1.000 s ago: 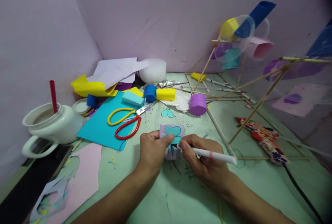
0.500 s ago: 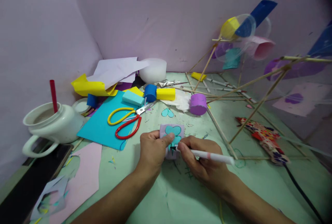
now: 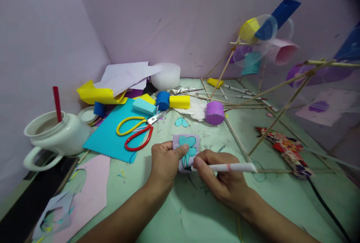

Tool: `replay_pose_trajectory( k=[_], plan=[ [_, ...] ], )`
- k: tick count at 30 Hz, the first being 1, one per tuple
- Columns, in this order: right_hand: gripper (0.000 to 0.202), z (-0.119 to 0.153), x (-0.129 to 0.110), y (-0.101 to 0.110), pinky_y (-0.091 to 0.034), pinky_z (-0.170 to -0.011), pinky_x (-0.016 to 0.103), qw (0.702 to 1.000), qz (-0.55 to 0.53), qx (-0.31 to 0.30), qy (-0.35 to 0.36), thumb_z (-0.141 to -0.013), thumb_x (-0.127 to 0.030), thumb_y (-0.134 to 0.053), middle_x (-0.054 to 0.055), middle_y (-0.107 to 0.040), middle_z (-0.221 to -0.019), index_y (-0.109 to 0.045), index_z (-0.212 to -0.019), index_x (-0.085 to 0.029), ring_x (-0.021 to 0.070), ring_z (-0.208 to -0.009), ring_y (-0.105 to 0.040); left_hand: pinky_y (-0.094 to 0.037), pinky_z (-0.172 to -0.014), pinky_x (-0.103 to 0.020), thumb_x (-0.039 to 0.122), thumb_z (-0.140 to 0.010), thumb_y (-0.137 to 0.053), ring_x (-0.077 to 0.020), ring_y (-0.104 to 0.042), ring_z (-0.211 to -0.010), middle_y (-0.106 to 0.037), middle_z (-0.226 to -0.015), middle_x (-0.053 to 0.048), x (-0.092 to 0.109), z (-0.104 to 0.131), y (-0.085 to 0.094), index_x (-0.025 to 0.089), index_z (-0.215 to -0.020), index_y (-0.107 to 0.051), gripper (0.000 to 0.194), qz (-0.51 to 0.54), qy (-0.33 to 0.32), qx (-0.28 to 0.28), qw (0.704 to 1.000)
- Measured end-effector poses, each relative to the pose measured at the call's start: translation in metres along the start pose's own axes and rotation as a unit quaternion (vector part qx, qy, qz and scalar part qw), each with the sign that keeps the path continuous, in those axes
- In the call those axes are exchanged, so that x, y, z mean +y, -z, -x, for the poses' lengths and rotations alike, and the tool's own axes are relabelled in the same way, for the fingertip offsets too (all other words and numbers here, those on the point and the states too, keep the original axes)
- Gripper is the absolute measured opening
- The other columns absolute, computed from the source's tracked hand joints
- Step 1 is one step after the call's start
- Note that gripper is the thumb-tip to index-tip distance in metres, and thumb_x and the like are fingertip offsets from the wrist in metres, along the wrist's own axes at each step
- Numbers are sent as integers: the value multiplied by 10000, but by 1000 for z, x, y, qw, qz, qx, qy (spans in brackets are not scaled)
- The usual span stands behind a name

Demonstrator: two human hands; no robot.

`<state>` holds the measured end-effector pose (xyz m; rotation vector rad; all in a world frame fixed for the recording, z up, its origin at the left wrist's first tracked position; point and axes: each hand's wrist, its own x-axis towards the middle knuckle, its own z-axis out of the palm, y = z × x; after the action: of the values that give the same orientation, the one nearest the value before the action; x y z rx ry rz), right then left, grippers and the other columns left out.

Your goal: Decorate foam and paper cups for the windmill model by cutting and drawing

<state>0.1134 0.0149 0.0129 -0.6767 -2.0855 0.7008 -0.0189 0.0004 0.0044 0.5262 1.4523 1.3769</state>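
Observation:
My left hand pinches a small lilac paper piece at its left side, thumb lying on top. On that piece is a turquoise flower cutout with dark outlines and a stem. My right hand is closed round a white marker pen; its dark tip meets the lower part of the lilac piece. Just beyond lies a turquoise heart-shaped cutout. Scissors with one yellow and one red handle rest open on a turquoise sheet to the left.
A white pot with a red stick stands at left, beside a dark phone-like slab. Paper rolls, including a purple one, sit behind. At right rises a stick frame with hanging cups; a patterned cloth-covered object with a cable lies under it.
The marker's tip has moved slightly down on the lilac piece, and the pen's rear end has swung a little up and right. My left hand stays nearly still.

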Motion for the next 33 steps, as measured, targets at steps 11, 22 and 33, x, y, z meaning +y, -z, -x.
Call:
replay_pose_trajectory(
  k=[11,22,33],
  plan=[
    [188,-2,-1,0,-346,-424,189,995,84,26,50,-855,-136,-495,-20,-546,-501,-592,-694,-144,68,-407,-474,-369,-450,-226,238,-468,-751,-85,-418,-444,-499,-419,27,5,2,-1,112,-450,-619,183,5,7,-3,1000],
    [165,-2,3,-4,-356,-426,195,991,93,43,90,-855,-137,-493,-13,-597,-532,-592,-727,-168,83,-412,-497,-368,-429,-219,248,-446,-760,-82,-426,-425,-519,-426,19,6,2,-1,118,-439,-607,201,10,15,-9,1000],
    [201,-1,1,-5,-356,-417,206,992,112,17,63,-872,-166,-467,-16,-585,-520,-587,-712,-181,87,-406,-491,-382,-454,-232,249,-494,-748,-99,-458,-447,-555,-449,8,5,2,-1,122,-484,-644,164,-7,14,-12,1000]
  ],
)
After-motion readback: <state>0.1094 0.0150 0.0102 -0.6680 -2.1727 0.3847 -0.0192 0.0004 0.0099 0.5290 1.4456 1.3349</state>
